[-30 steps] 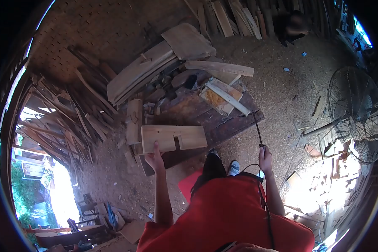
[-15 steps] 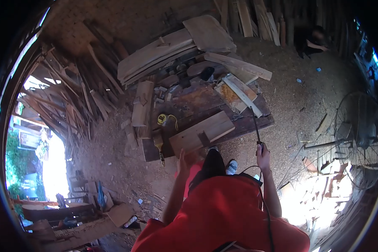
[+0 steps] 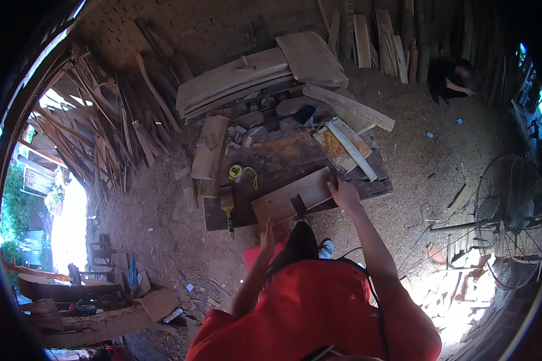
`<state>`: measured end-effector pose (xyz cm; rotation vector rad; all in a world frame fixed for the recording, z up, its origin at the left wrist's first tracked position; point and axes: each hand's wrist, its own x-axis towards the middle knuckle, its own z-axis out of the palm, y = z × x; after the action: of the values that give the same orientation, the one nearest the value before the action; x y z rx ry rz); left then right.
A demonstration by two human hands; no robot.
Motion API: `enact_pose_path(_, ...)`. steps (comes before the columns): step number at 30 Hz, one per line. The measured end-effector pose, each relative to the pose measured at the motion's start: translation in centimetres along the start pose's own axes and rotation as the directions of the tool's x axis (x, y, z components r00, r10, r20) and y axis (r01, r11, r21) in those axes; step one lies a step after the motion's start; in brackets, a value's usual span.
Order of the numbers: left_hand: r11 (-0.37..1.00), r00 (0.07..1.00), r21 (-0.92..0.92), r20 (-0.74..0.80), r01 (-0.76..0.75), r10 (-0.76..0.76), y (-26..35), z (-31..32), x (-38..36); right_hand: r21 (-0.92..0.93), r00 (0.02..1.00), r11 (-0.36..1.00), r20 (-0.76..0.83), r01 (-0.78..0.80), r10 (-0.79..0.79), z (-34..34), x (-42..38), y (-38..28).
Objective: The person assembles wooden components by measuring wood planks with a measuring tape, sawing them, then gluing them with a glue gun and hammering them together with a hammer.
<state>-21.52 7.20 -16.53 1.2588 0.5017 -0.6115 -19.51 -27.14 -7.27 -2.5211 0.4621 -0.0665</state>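
A light wooden board (image 3: 278,199) with a dark notch-like patch on its near edge lies on the low dark worktable (image 3: 223,219) in front of me. My right hand (image 3: 344,194) is at the board's right end, fingers closed. A short dark piece, apparently the thin black rod-like tool (image 3: 333,174), shows at the fingers; the rest is hidden. My left hand (image 3: 267,234) is at the board's near left corner, fingers extended, holding nothing visible. Left of the board lie a brush (image 3: 227,204) and a yellow tape measure (image 3: 235,172).
Stacked boards (image 3: 235,84) and offcuts (image 3: 350,144) cover the table's far side. A wire-caged fan (image 3: 509,222) stands at right, near sunlit scraps. Planks (image 3: 111,120) lean at left. Another person (image 3: 454,81) crouches at the far right. A black cable (image 3: 376,295) runs beside my right arm.
My right hand has moved forward and left, from beside the table to the board's right end, and the black tool is now mostly hidden. The view has shifted slightly.
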Motion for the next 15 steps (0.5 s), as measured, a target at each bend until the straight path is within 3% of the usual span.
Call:
enact_pose_path(2,0.999,1.000,0.039,-0.018,-0.013,0.014,-0.1,-0.1,0.2,-0.107,0.997,0.993,0.062,0.049,-0.043,0.5,2.7,-2.9)
enact_pose_path(5,0.997,1.000,0.074,-0.008,-0.005,0.005,-0.8,-1.0,1.0,-0.161,0.983,0.987,0.182,0.018,0.012,-1.0,5.4,-7.5)
enact_pose_path(8,1.000,0.999,-0.009,0.011,-0.030,0.030,-1.2,-1.7,0.5,-0.265,0.935,0.930,-0.178,0.254,-0.306,0.5,5.5,-7.4)
enact_pose_path(11,0.996,0.997,-0.050,-0.023,-0.073,0.072,-1.0,-2.7,-1.4,-0.024,0.922,0.941,-0.194,0.338,-0.336,1.8,3.9,-5.8)
enact_pose_path(14,0.985,0.986,-0.148,-0.152,-0.089,0.067,-2.0,-5.6,-2.3,-0.037,0.894,0.899,-0.100,0.435,-0.437,2.6,0.0,-3.7)
enact_pose_path(15,0.980,0.965,-0.170,-0.258,-0.102,0.055,-2.2,-6.7,-2.5,-0.044,0.891,0.895,-0.076,0.445,-0.447,2.4,-1.3,-3.2)
